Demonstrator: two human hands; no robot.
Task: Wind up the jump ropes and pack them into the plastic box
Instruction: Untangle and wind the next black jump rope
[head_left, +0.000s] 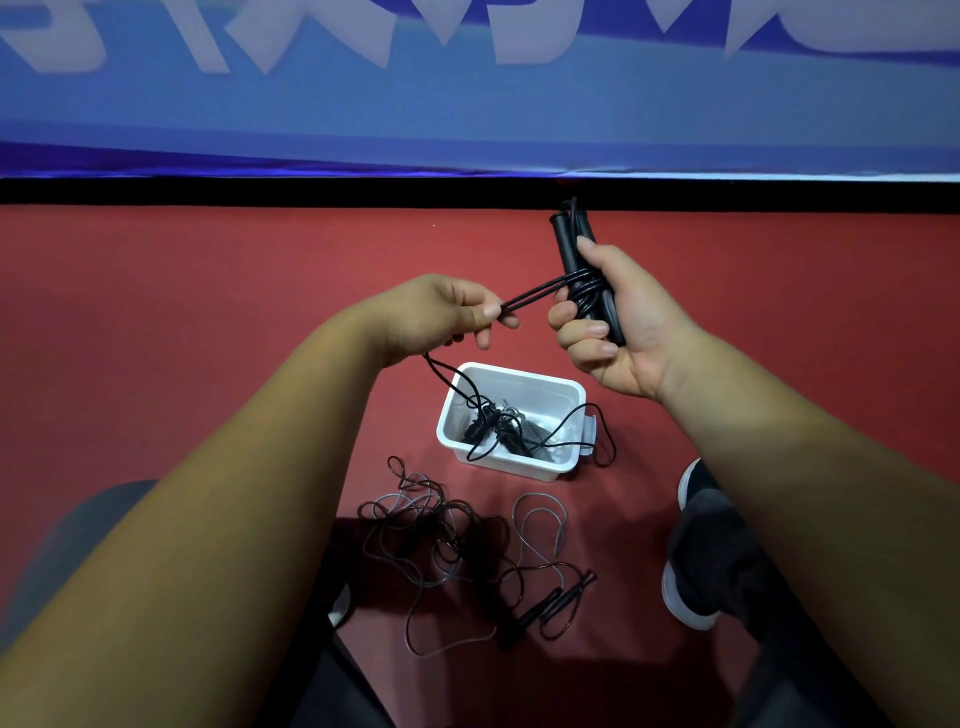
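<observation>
1. Head view, nearest: loose jump rope (457, 545) in a tangle on the red floor (208, 322), between the person's legs. Its 2 black handles (545, 608) side by side at the tangle's right edge, long axes slanting from lower left to upper right.
2. Just right of the tangle: dark shoe (693, 597) with a pale sole, toe toward the far wall.
3. Beyond the tangle: white plastic box (566, 387), open top, standing on the floor. Inside, wound dark bundles (498, 431); finer detail hard to make out.
4. Above the box, both forearms stretched forward. Left hand (436, 317) back-up, thumb and fingertips pinching a black cord (530, 293).
5. From that pinch, 2 strands of the cord drawn taut to the right and slightly upward; below the left hand, slack dropping into the box, then looping over its right rim onto the floor.
6. Right hand (618, 322) palm toward the camera, fingers curled round a pair of black handles (576, 260), thumb laid along them. Held together as 1 bundle, long axis nearly upright in the picture, far ends pointing away toward the wall and leaning a little left. Several turns of cord wrapped across their middle.
7. Farthest: black strip (260, 191) along the floor's edge, blue banner (467, 119) above it.
</observation>
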